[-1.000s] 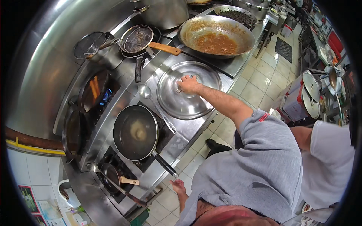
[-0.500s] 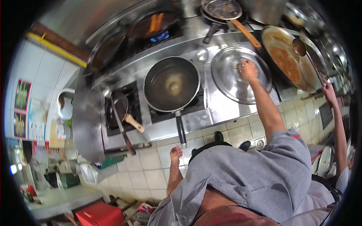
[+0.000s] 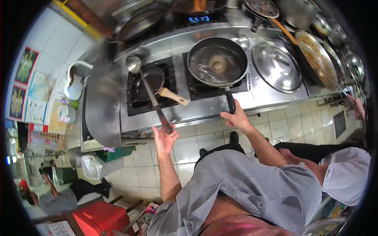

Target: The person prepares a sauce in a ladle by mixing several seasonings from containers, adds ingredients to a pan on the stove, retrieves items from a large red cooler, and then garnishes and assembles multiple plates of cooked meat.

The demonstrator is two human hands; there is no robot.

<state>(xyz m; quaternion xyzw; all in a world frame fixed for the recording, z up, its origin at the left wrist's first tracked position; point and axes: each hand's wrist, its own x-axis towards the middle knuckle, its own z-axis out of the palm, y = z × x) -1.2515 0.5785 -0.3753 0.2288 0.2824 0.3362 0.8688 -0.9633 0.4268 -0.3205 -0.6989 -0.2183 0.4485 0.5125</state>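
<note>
A deep black frying pan [image 3: 204, 74] with rippling clear liquid sits on the middle burner, a pale patch showing at its centre. Its black handle points toward me, and my right hand [image 3: 237, 119] is closed around the handle's end. My left hand [image 3: 164, 141] is open, palm up, its fingers spread right by the dark grip of a long ladle [image 3: 150, 93]. That ladle lies across a small black pan [image 3: 138, 84] with a wooden handle on the left burner. A round steel lid [image 3: 271, 74] lies on the counter, right of the frying pan.
At the right, a co-worker's hand [image 3: 356, 105] holds a long-handled utensil in a wide pan of reddish sauce [image 3: 315, 51]. A blue flame [image 3: 199, 19] burns under a pan at the back. A red box [image 3: 100, 216] stands behind me at the lower left. Another person [image 3: 59, 200] is farther left.
My right hand has left the steel lid and gone to the frying pan's handle. My left hand has moved up to the ladle's grip. The view has shifted left, and the liquid now ripples.
</note>
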